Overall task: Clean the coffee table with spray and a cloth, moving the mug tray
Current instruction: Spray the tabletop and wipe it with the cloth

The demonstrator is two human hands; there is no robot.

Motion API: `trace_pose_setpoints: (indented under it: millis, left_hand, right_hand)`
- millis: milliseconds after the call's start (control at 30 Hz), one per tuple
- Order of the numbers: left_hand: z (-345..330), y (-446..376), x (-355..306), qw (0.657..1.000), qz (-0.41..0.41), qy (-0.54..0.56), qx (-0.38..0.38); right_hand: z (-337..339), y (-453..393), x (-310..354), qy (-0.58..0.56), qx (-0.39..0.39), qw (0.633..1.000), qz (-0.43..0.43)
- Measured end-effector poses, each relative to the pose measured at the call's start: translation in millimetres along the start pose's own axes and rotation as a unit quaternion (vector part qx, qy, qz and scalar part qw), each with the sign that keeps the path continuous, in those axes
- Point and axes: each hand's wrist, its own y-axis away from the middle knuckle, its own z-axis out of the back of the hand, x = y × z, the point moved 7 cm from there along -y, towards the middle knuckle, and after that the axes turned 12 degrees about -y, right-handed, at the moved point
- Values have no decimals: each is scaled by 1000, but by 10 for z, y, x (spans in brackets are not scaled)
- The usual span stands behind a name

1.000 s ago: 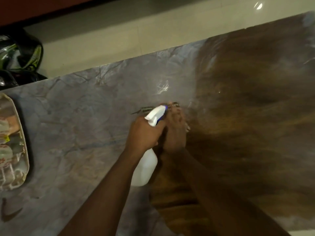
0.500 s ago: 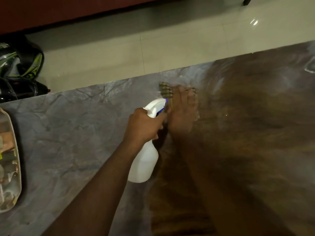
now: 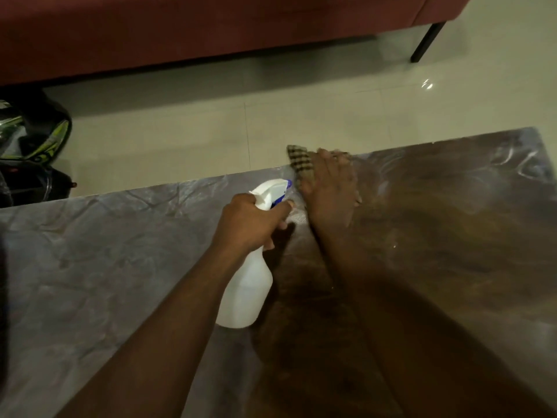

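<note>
My left hand point(image 3: 250, 224) grips the neck of a white spray bottle point(image 3: 245, 291) with a blue nozzle tip, held just above the coffee table point(image 3: 105, 267). My right hand point(image 3: 330, 191) lies flat on a checked brown cloth point(image 3: 299, 161), pressing it onto the tabletop at the far edge. One corner of the cloth sticks out past my fingers over that edge. The tabletop is grey marbled on the left and brown on the right. The mug tray is out of view.
Beyond the table lies a pale tiled floor point(image 3: 180, 140). A dark red sofa point(image 3: 211, 31) with a black leg point(image 3: 426, 40) runs along the back. A black and green helmet point(image 3: 33, 140) sits on the floor at the far left.
My right hand has slid the cloth away from me to the table's far edge. The view has tilted up and right, so the tray at the left has left the frame.
</note>
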Motion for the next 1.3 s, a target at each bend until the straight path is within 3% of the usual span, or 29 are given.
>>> trace_pose_setpoints:
  millis: [100,167,300,367,433,567,667,733,800,900,967,1033,1133,1200,1233,1300]
  left_hand:
    - [150,-2,12,999,3,-31,-41]
    - [222,15,73,998,13,-42,-47]
    - [237,31,267,1000,2,-16,-2]
    - [260,48,408,1000,21,-4,-21]
    - [326,104,564,997,45,3,-62]
    - [493,211,767,996,56,21,-73]
    - [670,252,931,995,64,24,-76]
    - [799,289,1052,994,68,20,-85]
    - [858,325,1134,994,66,23,-86]
    - [870,355,1218,995,46,41,-74]
    - [909,347,1308,992,55,56,-97]
    - [981,357,1363,987,66,65,-130]
    - [1032,369,1391,991,57,48,-115]
    - [1051,397,1438,993,51,61,-86]
    - [1068,403,1476,993,49,71,-81]
    - [1104,413,1534,991,57,75,-92]
  right_hand:
    - [-134,451,324,-19,159,965,210]
    - [86,575,123,-37,210,935,282]
    - [403,80,-455,-27,104,989,106]
    - [253,-116,-260,-1,62,997,52]
    - [-132,-147,231,-3,86,994,69]
    - [-659,447,1155,-60,184,953,234]
    - [-450,889,1012,-70,244,883,395]
    - [-278,771,720,-50,221,905,361]
    - [-167,411,535,-37,140,964,225]
    - [-348,-3,877,-17,76,991,107]
    - [-621,-6,1321,-12,96,989,116]
    - [-795,250,1641,-27,133,972,190]
    - [-732,924,1612,-23,253,893,371]
    - [-604,1009,1344,-20,295,856,424]
    - [-563,887,1232,-23,284,872,398]
    - [-529,505,1119,-19,210,939,273]
